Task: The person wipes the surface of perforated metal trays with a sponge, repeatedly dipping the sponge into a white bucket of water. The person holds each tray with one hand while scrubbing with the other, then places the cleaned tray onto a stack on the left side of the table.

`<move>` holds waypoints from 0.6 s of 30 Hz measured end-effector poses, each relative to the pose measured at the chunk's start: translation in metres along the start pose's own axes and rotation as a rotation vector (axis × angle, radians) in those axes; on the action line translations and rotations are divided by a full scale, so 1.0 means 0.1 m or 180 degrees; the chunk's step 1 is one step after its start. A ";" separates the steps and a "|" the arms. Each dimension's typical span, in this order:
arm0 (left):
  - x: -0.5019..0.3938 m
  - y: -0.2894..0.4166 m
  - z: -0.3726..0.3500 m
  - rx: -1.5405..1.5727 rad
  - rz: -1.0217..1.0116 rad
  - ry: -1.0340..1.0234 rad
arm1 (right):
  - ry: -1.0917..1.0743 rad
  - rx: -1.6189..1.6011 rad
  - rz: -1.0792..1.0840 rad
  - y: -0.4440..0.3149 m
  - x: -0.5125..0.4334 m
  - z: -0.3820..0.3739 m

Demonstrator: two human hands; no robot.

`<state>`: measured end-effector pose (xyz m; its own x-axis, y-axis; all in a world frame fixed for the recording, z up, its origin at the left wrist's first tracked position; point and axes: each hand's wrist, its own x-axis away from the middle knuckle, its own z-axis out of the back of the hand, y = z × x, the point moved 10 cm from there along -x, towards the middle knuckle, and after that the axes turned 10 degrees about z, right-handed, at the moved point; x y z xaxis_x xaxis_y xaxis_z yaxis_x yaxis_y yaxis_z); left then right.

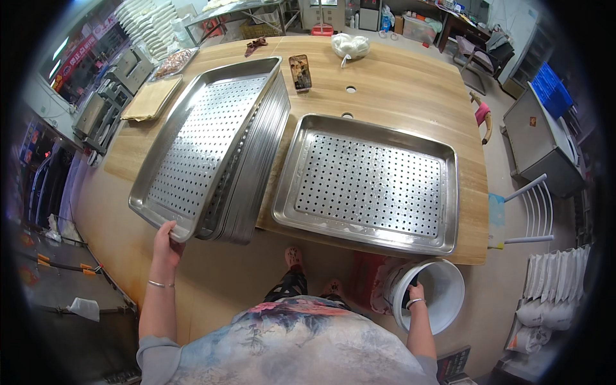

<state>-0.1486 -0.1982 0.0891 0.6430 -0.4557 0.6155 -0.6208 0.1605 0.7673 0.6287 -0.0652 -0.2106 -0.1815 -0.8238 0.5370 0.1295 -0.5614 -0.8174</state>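
Note:
My left hand (168,246) grips the near corner of a perforated stainless steel tray (202,139). This tray lies tilted on top of a tall stack of similar metal trays (250,178). Over at the lower right, my right hand (416,291) is inside the mouth of a white plastic bucket (455,293), close to its left wall. A black object (408,294) is in that hand, mostly hidden by it, and I cannot tell what it is. A second perforated tray (368,183) lies flat on the wooden table (399,98), with wet spots on its rim.
A phone (301,72) stands behind the trays, near a knotted white plastic bag (350,46). Beige sheets (151,98) are piled at the table's left. A white-framed chair (532,207) is at the right edge. Something red (363,279) sits beside the bucket.

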 end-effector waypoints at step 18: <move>0.74 -0.65 -1.47 -0.2602 0.0339 -0.1786 | 0.0589 0.2172 0.0344 -0.07 -0.03 0.37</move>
<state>0.0048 -0.1135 0.1114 0.1658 -0.7178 0.6762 -0.0278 0.6820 0.7308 0.6641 -0.0621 -0.1986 -0.2879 -0.8847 0.3666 0.7261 -0.4513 -0.5188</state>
